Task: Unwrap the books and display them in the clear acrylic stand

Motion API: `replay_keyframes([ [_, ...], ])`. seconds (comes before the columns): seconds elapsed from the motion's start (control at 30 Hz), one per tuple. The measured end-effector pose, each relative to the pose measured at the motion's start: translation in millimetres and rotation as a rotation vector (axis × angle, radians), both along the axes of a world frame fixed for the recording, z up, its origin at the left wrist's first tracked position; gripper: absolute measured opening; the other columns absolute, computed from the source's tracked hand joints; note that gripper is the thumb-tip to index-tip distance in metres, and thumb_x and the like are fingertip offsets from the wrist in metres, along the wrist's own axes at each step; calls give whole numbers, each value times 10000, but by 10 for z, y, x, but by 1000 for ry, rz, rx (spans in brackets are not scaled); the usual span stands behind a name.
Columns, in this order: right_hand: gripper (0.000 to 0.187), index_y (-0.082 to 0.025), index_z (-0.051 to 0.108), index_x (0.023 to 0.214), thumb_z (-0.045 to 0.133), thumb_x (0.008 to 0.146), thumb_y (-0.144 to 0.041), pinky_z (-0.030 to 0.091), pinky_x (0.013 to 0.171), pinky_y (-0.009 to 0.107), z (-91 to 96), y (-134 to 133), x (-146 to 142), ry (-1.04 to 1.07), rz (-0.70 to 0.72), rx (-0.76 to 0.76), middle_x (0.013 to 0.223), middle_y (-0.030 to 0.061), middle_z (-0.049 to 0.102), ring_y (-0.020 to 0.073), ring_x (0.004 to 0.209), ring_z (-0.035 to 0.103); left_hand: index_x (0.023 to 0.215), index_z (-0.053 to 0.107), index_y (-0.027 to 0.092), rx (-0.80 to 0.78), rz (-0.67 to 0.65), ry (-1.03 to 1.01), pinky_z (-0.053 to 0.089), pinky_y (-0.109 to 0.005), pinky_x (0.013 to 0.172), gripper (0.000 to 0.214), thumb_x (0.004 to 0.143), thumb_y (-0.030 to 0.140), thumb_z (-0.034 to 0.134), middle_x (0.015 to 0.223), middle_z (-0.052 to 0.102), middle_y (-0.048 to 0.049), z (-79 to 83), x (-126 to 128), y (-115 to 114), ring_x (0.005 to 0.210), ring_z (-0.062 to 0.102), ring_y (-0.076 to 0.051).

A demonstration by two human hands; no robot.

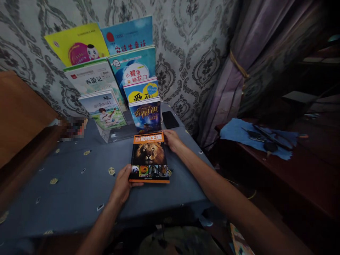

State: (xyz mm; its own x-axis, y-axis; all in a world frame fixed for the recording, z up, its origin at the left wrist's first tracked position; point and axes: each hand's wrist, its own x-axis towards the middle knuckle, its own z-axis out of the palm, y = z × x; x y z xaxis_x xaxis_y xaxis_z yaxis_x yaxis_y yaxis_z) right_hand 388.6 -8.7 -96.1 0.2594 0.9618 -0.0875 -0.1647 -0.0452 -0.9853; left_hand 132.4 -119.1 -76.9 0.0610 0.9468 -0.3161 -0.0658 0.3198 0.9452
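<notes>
An orange-and-black book with a lion on its cover (149, 156) is held face up over the near side of the table. My left hand (124, 184) grips its lower left corner, thumb along the edge and fingers underneath. At its upper right corner my right hand (172, 140) is closed, its fingers partly hidden behind the book. Just beyond stands a clear tiered book rack (106, 136) with several upright books. A dark blue book (146, 115) fills its front right tier, and a pale book with a guitar player (108, 110) its front left tier.
A black phone (170, 119) lies on the blue patterned tablecloth (87, 191) right of the rack. Further right, a blue cloth with dark tools (260, 138) rests on a reddish-brown surface. A brown panel (23, 113) stands at left, and a tied curtain (231, 74) hangs behind.
</notes>
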Motion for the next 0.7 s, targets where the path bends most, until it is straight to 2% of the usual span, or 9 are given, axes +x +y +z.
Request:
replay_keyframes([
  [0.1,195,-206,621,877,492,935,-341,519,529,236,-17,7,42,-74,-62,-1,680,16,690,138,568,643,951,579,169,-58,-163,33,608,-284,526,434,768,539,714,847,709,-39,6,-47,36,672,720,-174],
  [0.17,144,-203,628,884,528,910,-303,529,568,254,-6,-13,46,-160,-90,7,751,33,706,155,629,660,1011,564,170,-15,-308,210,556,-263,465,442,818,559,651,750,688,-21,38,-118,91,559,694,-172],
  [0.23,80,-194,650,843,584,858,-236,538,640,284,16,-49,35,-246,-110,18,798,50,712,185,714,673,1093,558,170,149,-370,493,513,-259,455,405,900,525,545,660,650,6,89,-195,167,497,662,-176],
  [0.3,78,-188,679,813,603,827,-187,534,745,323,45,-98,17,-376,-123,34,832,70,722,226,818,681,1172,567,171,378,-340,818,535,-296,552,353,955,434,476,691,671,-18,142,-235,257,588,691,-204],
  [0.37,134,-183,716,859,584,843,-184,516,817,354,79,-153,-6,-607,-135,52,866,90,737,262,886,685,1195,588,175,583,-307,1067,557,-352,719,302,979,337,452,847,727,-78,169,-212,363,781,724,-237],
  [0.43,209,-176,735,964,545,880,-202,507,839,366,113,-209,-41,-864,-133,104,926,108,753,277,913,689,1176,605,171,736,-326,1158,545,-399,859,271,991,266,431,1026,736,-122,150,-134,492,962,708,-259],
  [0.53,269,-175,728,1071,506,924,-216,507,888,364,148,-289,-139,-1050,-36,271,1051,120,757,271,992,683,1187,605,156,900,-364,1173,503,-458,999,276,983,201,424,1229,682,-156,47,4,722,1156,633,-277],
  [0.63,322,-188,711,1172,462,975,-240,490,997,394,143,-363,-296,-1094,180,440,1173,120,741,262,1118,658,1273,569,153,957,-362,1162,464,-495,1073,324,991,196,415,1388,604,-171,-91,74,932,1311,545,-285],
  [0.7,383,-188,654,1305,432,1000,-255,451,1082,429,113,-401,-405,-1108,347,523,1317,126,689,254,1246,610,1312,545,140,960,-377,1148,459,-492,1086,348,997,196,410,1412,590,-180,-175,77,1026,1360,512,-287],
])
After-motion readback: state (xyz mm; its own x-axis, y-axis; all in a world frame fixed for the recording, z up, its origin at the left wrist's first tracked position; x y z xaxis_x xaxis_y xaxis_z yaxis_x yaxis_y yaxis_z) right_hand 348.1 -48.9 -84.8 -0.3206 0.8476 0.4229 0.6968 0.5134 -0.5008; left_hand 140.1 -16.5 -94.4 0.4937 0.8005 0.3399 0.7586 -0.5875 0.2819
